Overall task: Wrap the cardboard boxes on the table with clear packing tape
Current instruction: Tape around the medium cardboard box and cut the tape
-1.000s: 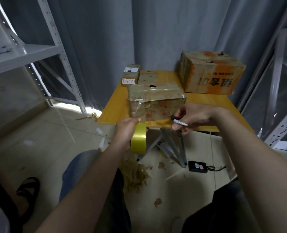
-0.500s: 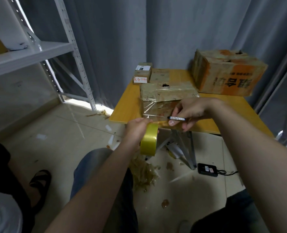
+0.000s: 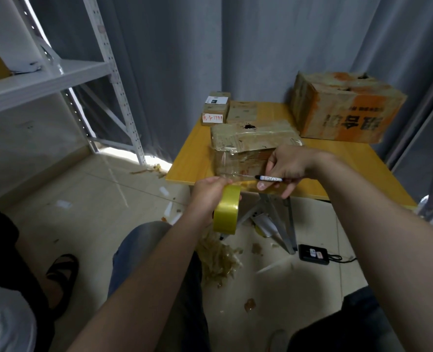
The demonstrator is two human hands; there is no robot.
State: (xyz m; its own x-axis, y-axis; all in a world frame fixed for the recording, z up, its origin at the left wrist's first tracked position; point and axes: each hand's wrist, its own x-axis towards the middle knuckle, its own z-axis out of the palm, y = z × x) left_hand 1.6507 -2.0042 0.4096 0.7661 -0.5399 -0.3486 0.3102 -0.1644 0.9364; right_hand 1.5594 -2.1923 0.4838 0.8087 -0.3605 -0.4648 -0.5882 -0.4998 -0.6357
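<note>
Tape roll [image 3: 226,214] in left hand [image 3: 209,193], probable pen [image 3: 270,178] in right hand [image 3: 289,166]

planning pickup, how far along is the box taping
Done: the front box has clear tape over its near face. In hand: the left hand grips the tape roll, strip stretched to that box; the right hand holds a pen at the strip, probably to cut it. Left: possibly the big orange box and small boxes; unclear.

Desk [image 3: 192,158] bearing taped box [image 3: 251,135] near front edge, orange-printed box [image 3: 345,107] sitting rear right, labelled box [image 3: 215,110] and plain box [image 3: 243,111] lying rear left.
</note>
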